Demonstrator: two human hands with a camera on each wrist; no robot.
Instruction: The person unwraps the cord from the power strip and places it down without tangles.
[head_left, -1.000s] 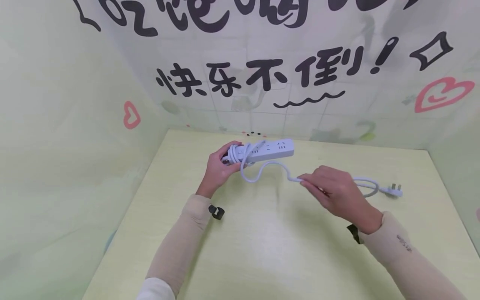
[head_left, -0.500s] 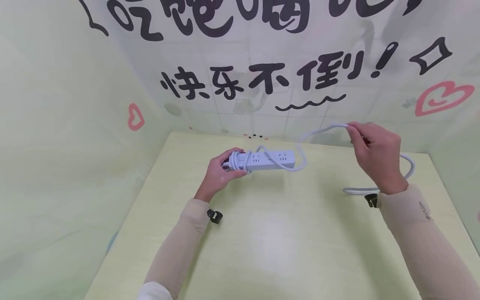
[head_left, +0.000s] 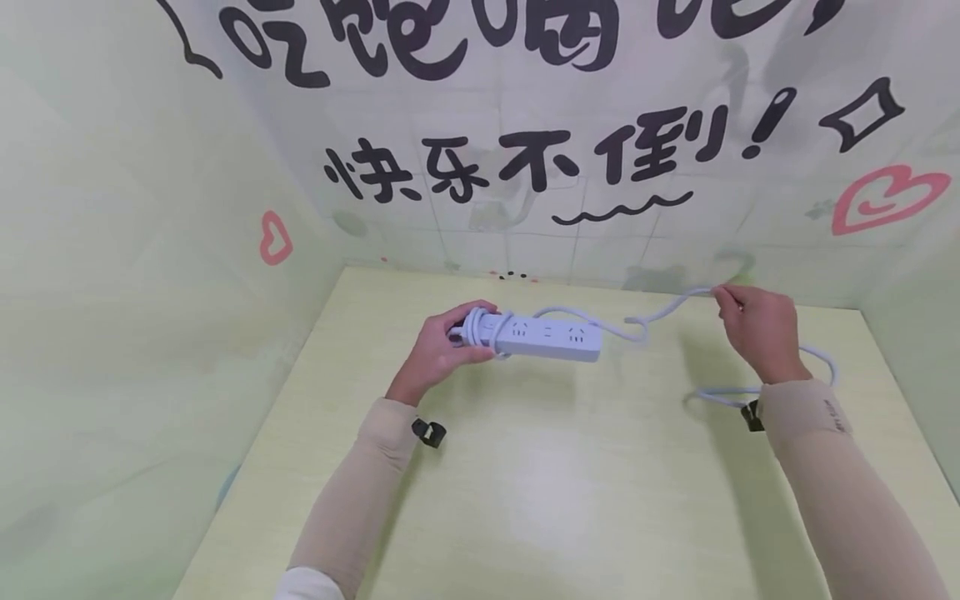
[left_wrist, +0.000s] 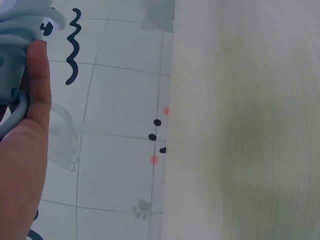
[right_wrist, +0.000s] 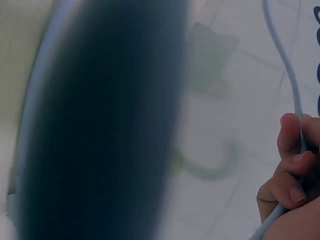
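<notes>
In the head view a white power strip (head_left: pixel 551 340) is held above the table by its left end. My left hand (head_left: pixel 437 354) grips that end, where several turns of cord (head_left: pixel 474 327) are wound round the strip. From there the white cord (head_left: pixel 678 303) runs in loose bends to my right hand (head_left: pixel 763 333), which pinches it between thumb and fingers. The right wrist view shows curled fingers (right_wrist: pixel 287 182) round the cord. In the left wrist view the wound end of the strip (left_wrist: pixel 10 75) sits against my fingers. The plug is hidden.
Beyond my right hand the rest of the cord (head_left: pixel 821 357) loops down near the pale wooden table (head_left: pixel 555 500). A printed wall cover (head_left: pixel 525 242) rises behind the table's back edge. Each wrist carries a black strap mount (head_left: pixel 430 432). A dark blurred shape (right_wrist: pixel 110 120) blocks much of the right wrist view.
My right hand has drawn the cord up and to the right, then lowered a little. The loose cord has straightened and swung off the strip's face. The plug has gone from sight.
</notes>
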